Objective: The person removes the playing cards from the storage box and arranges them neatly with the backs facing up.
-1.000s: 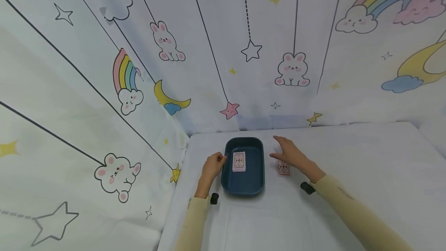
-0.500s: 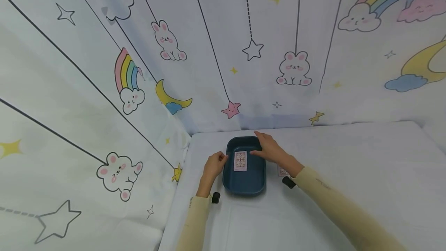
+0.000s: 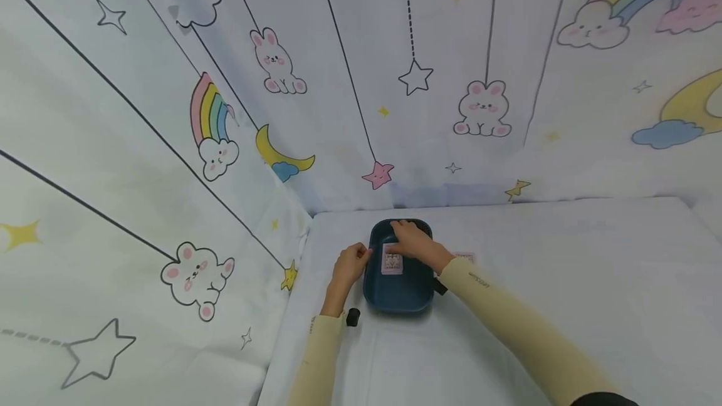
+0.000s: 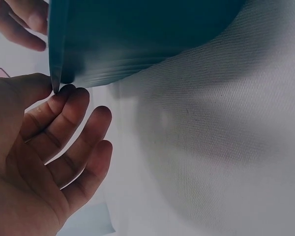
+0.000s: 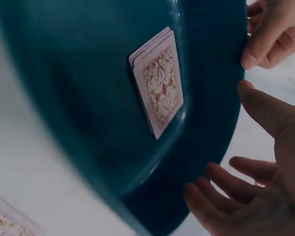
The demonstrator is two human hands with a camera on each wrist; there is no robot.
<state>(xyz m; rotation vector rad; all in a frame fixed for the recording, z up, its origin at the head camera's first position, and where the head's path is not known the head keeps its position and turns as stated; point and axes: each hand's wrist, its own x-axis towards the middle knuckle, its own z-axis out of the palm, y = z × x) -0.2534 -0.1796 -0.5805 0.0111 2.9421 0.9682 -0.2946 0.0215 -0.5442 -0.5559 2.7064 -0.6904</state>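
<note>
A dark teal tray (image 3: pixel 397 298) stands on the white-covered table, with a stack of playing cards (image 3: pixel 392 263), red-patterned backs up, lying in it. At the tray's left rim, my left hand (image 3: pixel 350 263) pinches the edge; the left wrist view shows thumb and fingertips on either side of the rim (image 4: pixel 55 49). My right hand (image 3: pixel 418 245) reaches over the tray, its fingers spread and nothing in them. In the right wrist view the right hand (image 5: pixel 258 162) stands near the rim, beyond the card stack (image 5: pixel 162 86).
A second stack of cards (image 3: pixel 465 257) lies on the table (image 3: pixel 564 281) right of the tray, partly hidden by the right sleeve (image 3: pixel 507 312). Behind the table hangs a white curtain (image 3: pixel 338 111) printed with rabbits, stars and rainbows.
My right hand has moved left from above the second card stack to over the tray. The left hand keeps its place at the rim.
</note>
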